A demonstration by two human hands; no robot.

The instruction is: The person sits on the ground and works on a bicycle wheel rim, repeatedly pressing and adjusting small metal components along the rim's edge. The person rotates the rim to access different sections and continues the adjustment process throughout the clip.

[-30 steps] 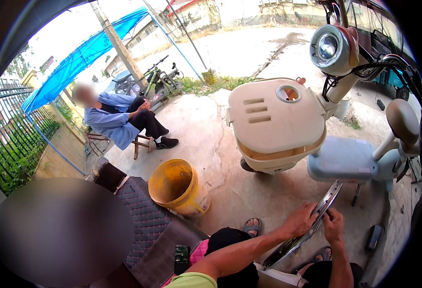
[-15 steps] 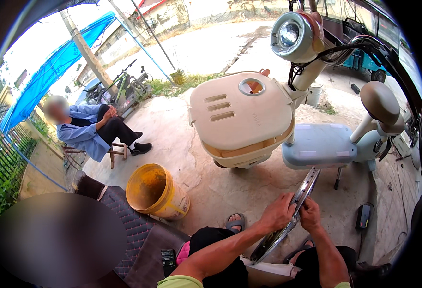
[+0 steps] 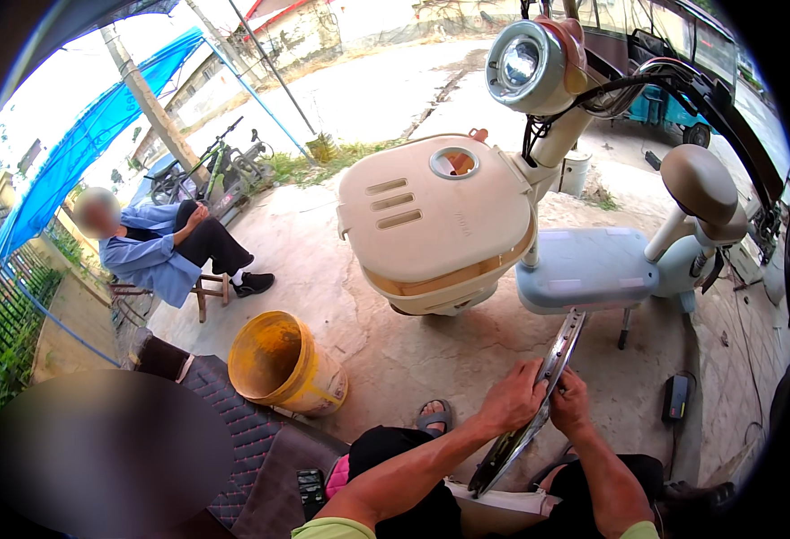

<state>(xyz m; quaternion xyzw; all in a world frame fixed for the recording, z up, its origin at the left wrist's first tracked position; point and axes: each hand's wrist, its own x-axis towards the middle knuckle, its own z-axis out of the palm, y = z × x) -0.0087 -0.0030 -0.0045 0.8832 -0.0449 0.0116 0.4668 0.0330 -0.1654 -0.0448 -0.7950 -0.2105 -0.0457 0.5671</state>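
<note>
Left hand [image 3: 514,398] and right hand [image 3: 570,402] both grasp a shiny metal wheel rim [image 3: 562,349], one from each side, fingers curled over its edge. It stands tilted between the person's knees, seen nearly edge-on, with small holes along its band; its far end leans right toward an electric scooter's pale blue footboard [image 3: 585,272], and whether the two touch cannot be told. A grey sandal [image 3: 440,416] shows on the foot left of it, and a black charger-like box [image 3: 676,398] lies on the concrete to the right.

Near left, a dark quilted seat [image 3: 242,431] bears a black phone-like object [image 3: 310,486]. Just beyond that seat stands a yellow bucket [image 3: 325,382]. Farther off, the scooter's cream lidded basket [image 3: 435,207] sits below its round headlight [image 3: 519,65], with a brown saddle [image 3: 701,186] to the right. Far left, a person in a blue shirt [image 3: 157,256] sits on a wooden stool [image 3: 204,296] near bicycles [image 3: 220,171] and a blue canopy [image 3: 98,135].
</note>
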